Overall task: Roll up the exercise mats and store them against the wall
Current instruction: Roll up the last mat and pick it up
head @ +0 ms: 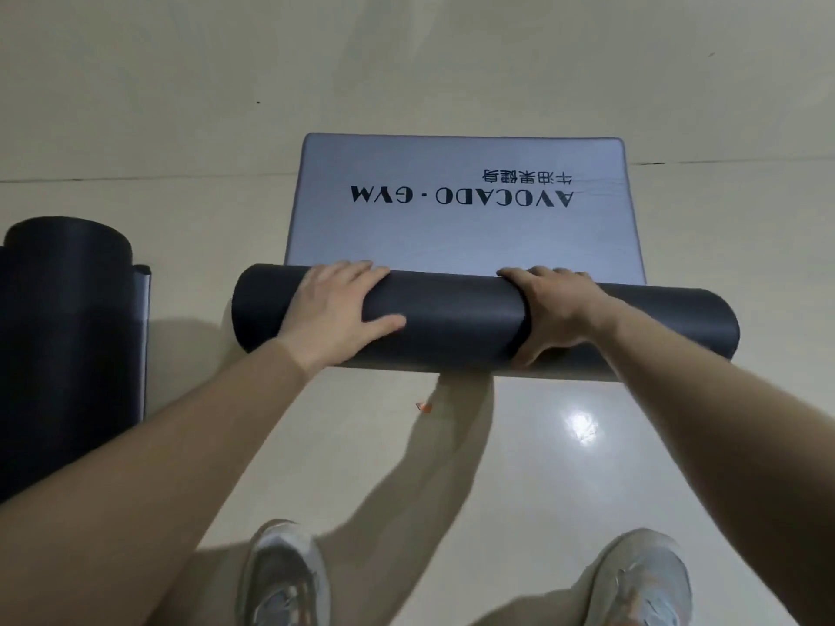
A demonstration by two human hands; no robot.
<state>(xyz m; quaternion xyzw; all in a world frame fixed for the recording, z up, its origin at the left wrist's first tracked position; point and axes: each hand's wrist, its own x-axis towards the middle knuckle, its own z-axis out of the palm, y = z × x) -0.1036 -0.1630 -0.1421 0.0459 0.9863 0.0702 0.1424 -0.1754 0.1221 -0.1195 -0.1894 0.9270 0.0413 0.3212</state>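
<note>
Matt foam mat [461,314] (glossy floor [542,467])

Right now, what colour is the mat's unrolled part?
The unrolled part is light grey, printed in black; head view.

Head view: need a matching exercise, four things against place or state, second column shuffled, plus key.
1 left hand
2 right hand
3 printed mat end
4 second rolled mat

A far left on the floor, untouched
B wraps the roll, thumb on its near side
C flat on the floor beyond the roll
D spread on top of the roll

Pairs: 1-D, 2-B, 3-C, 4-A
</note>
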